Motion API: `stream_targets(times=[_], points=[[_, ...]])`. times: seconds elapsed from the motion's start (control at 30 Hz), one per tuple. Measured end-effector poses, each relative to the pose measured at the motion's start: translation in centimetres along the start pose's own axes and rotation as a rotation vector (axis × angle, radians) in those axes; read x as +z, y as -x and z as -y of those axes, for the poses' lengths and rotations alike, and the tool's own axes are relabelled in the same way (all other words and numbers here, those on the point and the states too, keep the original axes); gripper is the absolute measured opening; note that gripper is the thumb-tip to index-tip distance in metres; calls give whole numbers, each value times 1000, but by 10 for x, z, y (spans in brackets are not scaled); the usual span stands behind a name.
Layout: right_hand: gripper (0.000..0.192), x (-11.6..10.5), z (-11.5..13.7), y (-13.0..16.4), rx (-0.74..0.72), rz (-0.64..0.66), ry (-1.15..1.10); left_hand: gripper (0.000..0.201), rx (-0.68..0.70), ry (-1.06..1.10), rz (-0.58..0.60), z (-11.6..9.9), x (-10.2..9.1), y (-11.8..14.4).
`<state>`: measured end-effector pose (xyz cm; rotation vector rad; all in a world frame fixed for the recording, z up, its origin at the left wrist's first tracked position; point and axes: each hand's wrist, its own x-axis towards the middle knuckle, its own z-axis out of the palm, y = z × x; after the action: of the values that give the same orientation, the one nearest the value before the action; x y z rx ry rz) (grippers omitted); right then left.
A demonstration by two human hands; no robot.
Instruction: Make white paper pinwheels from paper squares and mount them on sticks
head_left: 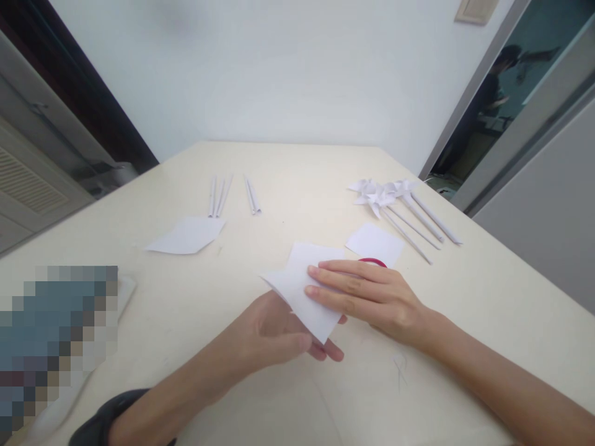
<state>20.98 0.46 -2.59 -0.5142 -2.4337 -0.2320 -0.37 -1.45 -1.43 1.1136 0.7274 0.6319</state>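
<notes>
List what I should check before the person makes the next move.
1. Left grip under the folded sheet: ok.
2. Right grip on the sheet: ok, fingers lie across its top.
3. Sheet flat on the table: not ok, the left grip is beneath it.
4. Red loop fully visible: not ok, partly hidden; cannot tell what it belongs to.
5. Pinwheels apart from both grips: ok.

Sheet (300, 279) under right hand (381, 300) smooth matt paper; pinwheels (377, 196) beyond it matt paper too; tabletop (297, 186) around, smooth with faint sheen.
</notes>
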Motion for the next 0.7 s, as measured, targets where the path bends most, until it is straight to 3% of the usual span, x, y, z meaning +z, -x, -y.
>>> stream_targets(times=[0.07, 0.2, 0.3, 0.47, 0.57, 0.7], points=[[35, 1, 0, 1, 5, 11, 28, 38, -20, -28, -43, 0, 1, -1], [42, 4, 3, 2, 68, 80, -77, 20, -107, -197, -206, 1, -4, -6], [48, 2, 8, 0, 309, 116, -314, 22, -102, -314, -250, 4, -10, -11], [40, 2, 16, -9, 823, 181, -609, 26, -94, -464, -252, 17, -14, -11], [24, 8, 17, -11, 942, 247, -729, 29, -96, -517, -257, 25, -14, -11], [26, 13, 15, -11, 1030, 236, -806, 33, -98, -495, -237, 30, -13, -13]])
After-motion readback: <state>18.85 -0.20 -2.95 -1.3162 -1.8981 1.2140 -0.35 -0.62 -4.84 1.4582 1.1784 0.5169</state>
